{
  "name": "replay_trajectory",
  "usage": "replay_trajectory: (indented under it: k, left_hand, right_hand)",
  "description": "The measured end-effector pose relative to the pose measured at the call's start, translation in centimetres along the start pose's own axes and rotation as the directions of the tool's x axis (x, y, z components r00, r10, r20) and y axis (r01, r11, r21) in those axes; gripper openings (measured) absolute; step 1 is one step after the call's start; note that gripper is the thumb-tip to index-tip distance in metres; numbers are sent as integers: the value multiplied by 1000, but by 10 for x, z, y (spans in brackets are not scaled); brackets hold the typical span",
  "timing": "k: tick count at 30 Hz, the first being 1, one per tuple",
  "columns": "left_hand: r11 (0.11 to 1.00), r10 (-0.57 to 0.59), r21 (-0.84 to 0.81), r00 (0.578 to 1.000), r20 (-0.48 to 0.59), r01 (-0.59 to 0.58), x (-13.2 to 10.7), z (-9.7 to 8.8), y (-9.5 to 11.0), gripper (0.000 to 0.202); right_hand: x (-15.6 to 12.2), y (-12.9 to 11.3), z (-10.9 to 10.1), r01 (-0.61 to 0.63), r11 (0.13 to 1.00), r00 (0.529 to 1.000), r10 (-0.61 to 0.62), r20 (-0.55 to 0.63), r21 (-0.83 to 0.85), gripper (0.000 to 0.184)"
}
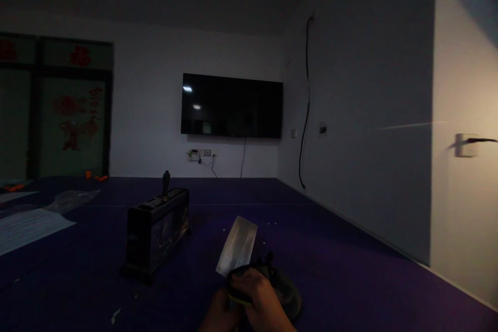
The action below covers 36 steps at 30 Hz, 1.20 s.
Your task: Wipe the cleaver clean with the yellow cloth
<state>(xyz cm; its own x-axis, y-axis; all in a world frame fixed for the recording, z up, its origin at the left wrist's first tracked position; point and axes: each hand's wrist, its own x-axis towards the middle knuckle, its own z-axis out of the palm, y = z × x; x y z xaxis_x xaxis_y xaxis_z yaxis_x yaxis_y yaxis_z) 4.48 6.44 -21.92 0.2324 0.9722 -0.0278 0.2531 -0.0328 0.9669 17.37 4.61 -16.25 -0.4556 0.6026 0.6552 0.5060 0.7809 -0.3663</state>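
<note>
A cleaver with a broad steel blade (237, 245) points up and away from me at bottom centre. My right hand (260, 301) is closed over a dark cloth (286, 290) with a yellowish edge, pressed against the blade's lower end. My left hand (218, 315) sits just below and to the left. Only part of it shows, curled as if round the cleaver's hidden handle. A black knife block (155, 233) stands to the left on the purple surface (330, 280), with one dark knife handle (166, 182) sticking up from its top.
The room is dim. Pale plastic sheets (31, 225) lie at the far left, with small orange items (97, 176) behind them. A wall television (232, 106) hangs ahead. A white wall (369, 140) runs along the right side, with a cable hanging down it.
</note>
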Motion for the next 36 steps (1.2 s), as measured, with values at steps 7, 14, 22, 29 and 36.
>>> replay_trajectory:
  k: [7,14,22,29,36]
  left_hand:
    - [971,237,-7,971,18,-237,-3,2,5,43]
    - [973,104,197,992,74,-117,-11,-1,14,39]
    - [969,12,248,1000,-18,-7,-11,0,8,46]
    - [985,112,128,993,37,-116,-11,0,14,35]
    - [974,225,-5,973,60,-225,-17,-4,23,54]
  right_hand:
    - [1,-1,0,-73,993,997,74,-7,89,52]
    - [-2,29,-4,-94,995,983,99,-155,36,73]
    - [-3,35,-8,-60,998,978,57,-200,-6,75]
    - [-1,23,-6,-57,997,991,63,-116,50,66]
    - [-8,24,3,0,986,969,42,-245,167,50]
